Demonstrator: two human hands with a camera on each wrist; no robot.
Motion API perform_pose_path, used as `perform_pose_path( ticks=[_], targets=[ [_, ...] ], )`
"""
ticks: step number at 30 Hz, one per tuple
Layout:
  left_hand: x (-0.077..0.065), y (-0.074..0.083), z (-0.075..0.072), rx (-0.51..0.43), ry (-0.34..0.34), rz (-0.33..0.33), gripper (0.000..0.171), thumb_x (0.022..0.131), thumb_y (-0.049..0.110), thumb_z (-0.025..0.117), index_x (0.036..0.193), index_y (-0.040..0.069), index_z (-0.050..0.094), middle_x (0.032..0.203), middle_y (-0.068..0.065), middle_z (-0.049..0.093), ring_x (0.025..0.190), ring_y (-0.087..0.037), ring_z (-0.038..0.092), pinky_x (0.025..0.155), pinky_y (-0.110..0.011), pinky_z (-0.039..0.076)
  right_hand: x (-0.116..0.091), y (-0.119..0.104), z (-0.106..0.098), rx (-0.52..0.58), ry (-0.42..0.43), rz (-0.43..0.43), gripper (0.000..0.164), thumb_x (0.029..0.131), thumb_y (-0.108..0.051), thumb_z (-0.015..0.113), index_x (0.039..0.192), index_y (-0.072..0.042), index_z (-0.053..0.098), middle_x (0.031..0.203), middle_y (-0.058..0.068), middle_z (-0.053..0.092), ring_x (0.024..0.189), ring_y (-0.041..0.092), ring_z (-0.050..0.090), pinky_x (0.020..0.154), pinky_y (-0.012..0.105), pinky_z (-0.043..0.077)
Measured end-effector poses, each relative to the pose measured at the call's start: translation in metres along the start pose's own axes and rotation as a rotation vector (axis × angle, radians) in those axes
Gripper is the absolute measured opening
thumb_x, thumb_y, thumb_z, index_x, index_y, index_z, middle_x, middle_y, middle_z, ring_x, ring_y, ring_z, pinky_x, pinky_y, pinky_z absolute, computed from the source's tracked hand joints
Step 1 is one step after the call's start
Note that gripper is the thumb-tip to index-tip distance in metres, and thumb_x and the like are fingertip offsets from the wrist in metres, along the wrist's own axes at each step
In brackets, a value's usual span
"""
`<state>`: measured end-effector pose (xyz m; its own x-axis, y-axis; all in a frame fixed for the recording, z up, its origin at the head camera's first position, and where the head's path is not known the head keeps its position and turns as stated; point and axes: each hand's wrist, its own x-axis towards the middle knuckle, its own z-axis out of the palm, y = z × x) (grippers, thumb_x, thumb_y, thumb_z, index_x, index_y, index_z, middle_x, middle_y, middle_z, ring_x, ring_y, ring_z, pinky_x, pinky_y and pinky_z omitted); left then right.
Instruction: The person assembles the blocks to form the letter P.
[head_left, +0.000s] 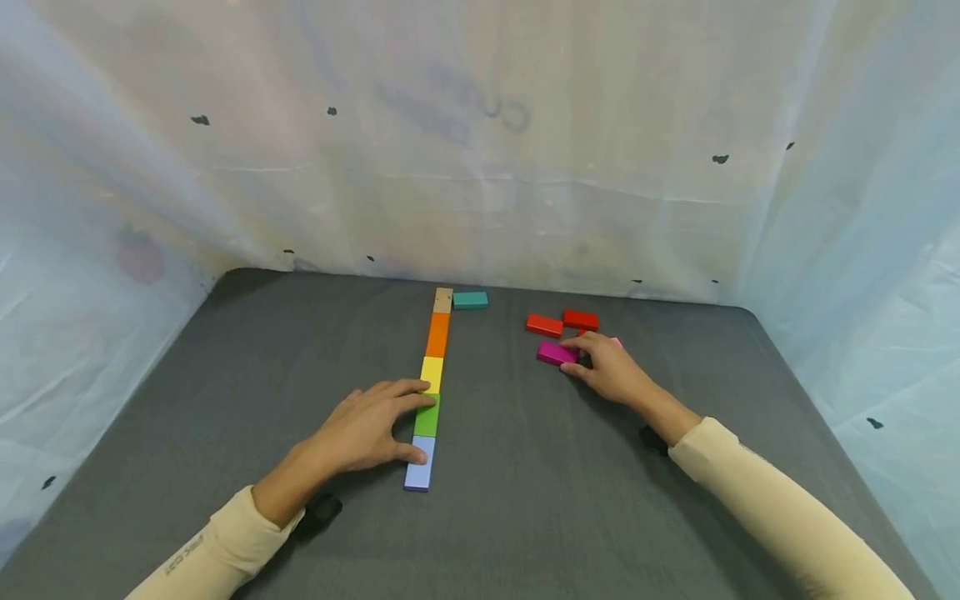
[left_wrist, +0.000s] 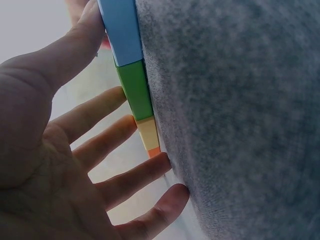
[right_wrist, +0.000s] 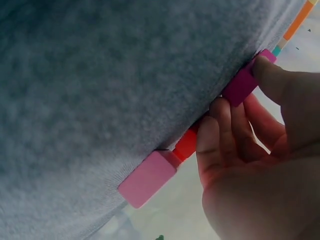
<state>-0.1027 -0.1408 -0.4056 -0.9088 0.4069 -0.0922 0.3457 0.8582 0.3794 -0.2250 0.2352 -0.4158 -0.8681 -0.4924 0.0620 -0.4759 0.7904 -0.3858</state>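
A straight row of flat blocks runs away from me in the head view: light blue block [head_left: 418, 475], green block [head_left: 426, 422], yellow block [head_left: 431, 375], orange block [head_left: 437, 335] and tan block [head_left: 443, 300]. My left hand [head_left: 367, 425] lies along it, fingers spread, thumb at the light blue block and fingertips at the green and yellow ones. Off to the right, my right hand [head_left: 611, 371] pinches a magenta block [head_left: 553, 354] between thumb and fingers, low over the cloth. Beside those fingers, the right wrist view shows a pink block [right_wrist: 147, 179] and a red block [right_wrist: 186, 144].
A teal block [head_left: 470, 300] lies at the far end of the row, right of the tan block. Two red blocks, a left one [head_left: 544, 325] and a right one [head_left: 581, 319], lie beyond my right hand. Pale translucent sheeting [head_left: 480, 208] encloses the dark grey cloth-covered table [head_left: 495, 533].
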Motion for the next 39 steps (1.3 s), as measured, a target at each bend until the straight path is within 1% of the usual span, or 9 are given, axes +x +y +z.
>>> perform_pose_path(
  ticks=[3,9,13,19,24,27,32,37,39],
  targets=[
    [0.000,0.000,-0.001,-0.003,-0.003,-0.004,0.077,0.072,0.053,0.084,0.140,0.027,0.058,0.156,0.005,0.043,0.142,-0.032,0.042,0.105,-0.077,0.029,0.000,0.001,0.000,0.005,0.015,-0.015,0.040,0.094,-0.024,0.070,0.131,-0.007,0.064,0.109,0.011,0.065,0.089,0.020,0.055,0.077,0.035,0.045],
    [0.000,0.001,-0.002,-0.009,-0.009,0.001,0.077,0.073,0.053,0.083,0.141,0.027,0.057,0.156,0.004,0.042,0.142,-0.033,0.042,0.105,-0.077,0.029,-0.001,0.000,-0.002,0.010,0.050,0.002,0.040,0.096,-0.025,0.067,0.132,-0.009,0.063,0.113,0.010,0.064,0.093,0.023,0.056,0.082,0.038,0.046],
    [0.000,0.001,-0.002,-0.010,-0.006,0.004,0.077,0.073,0.052,0.083,0.140,0.027,0.058,0.156,0.004,0.043,0.142,-0.033,0.042,0.105,-0.077,0.030,-0.001,0.001,-0.003,0.027,0.075,0.006,0.039,0.096,-0.024,0.067,0.132,-0.009,0.062,0.117,0.012,0.063,0.098,0.025,0.058,0.086,0.042,0.048],
    [0.000,0.001,-0.002,-0.012,-0.009,0.008,0.077,0.073,0.052,0.083,0.141,0.027,0.057,0.156,0.004,0.043,0.142,-0.033,0.042,0.104,-0.077,0.031,-0.002,0.002,-0.004,0.041,0.085,0.017,0.040,0.096,-0.023,0.067,0.133,-0.008,0.062,0.116,0.012,0.063,0.097,0.026,0.057,0.084,0.041,0.047],
    [0.000,0.001,-0.002,-0.008,-0.002,0.015,0.077,0.072,0.053,0.083,0.141,0.027,0.057,0.156,0.004,0.043,0.142,-0.033,0.043,0.104,-0.077,0.032,0.002,0.001,-0.003,0.039,0.100,-0.008,0.042,0.096,-0.023,0.067,0.134,-0.006,0.061,0.120,0.014,0.063,0.099,0.027,0.058,0.087,0.045,0.049],
    [0.000,0.001,-0.003,-0.007,-0.001,0.015,0.077,0.072,0.053,0.083,0.141,0.027,0.057,0.156,0.004,0.043,0.142,-0.033,0.043,0.103,-0.077,0.032,0.005,-0.003,-0.002,0.038,0.097,-0.018,0.043,0.096,-0.023,0.068,0.135,-0.006,0.060,0.124,0.015,0.062,0.101,0.027,0.059,0.089,0.047,0.049],
    [-0.001,0.003,-0.003,-0.012,-0.001,0.011,0.077,0.073,0.051,0.084,0.141,0.026,0.058,0.156,0.003,0.044,0.142,-0.034,0.042,0.104,-0.078,0.031,0.010,-0.007,-0.001,0.028,0.087,-0.004,0.043,0.096,-0.024,0.068,0.135,-0.008,0.061,0.125,0.014,0.062,0.101,0.026,0.058,0.089,0.046,0.048],
    [0.000,0.002,-0.003,-0.013,0.006,0.015,0.077,0.072,0.051,0.084,0.140,0.026,0.058,0.155,0.002,0.044,0.142,-0.034,0.043,0.104,-0.078,0.030,0.017,-0.005,-0.002,0.037,0.066,0.020,0.043,0.097,-0.025,0.066,0.136,-0.010,0.060,0.124,0.013,0.062,0.097,0.025,0.055,0.086,0.044,0.046],
    [0.000,0.001,-0.003,-0.011,0.008,0.017,0.077,0.073,0.051,0.084,0.140,0.026,0.058,0.156,0.002,0.044,0.142,-0.034,0.043,0.104,-0.078,0.030,0.019,-0.004,-0.002,0.044,0.053,0.027,0.043,0.097,-0.026,0.065,0.137,-0.010,0.059,0.126,0.013,0.062,0.098,0.026,0.055,0.086,0.045,0.046]
  ],
)
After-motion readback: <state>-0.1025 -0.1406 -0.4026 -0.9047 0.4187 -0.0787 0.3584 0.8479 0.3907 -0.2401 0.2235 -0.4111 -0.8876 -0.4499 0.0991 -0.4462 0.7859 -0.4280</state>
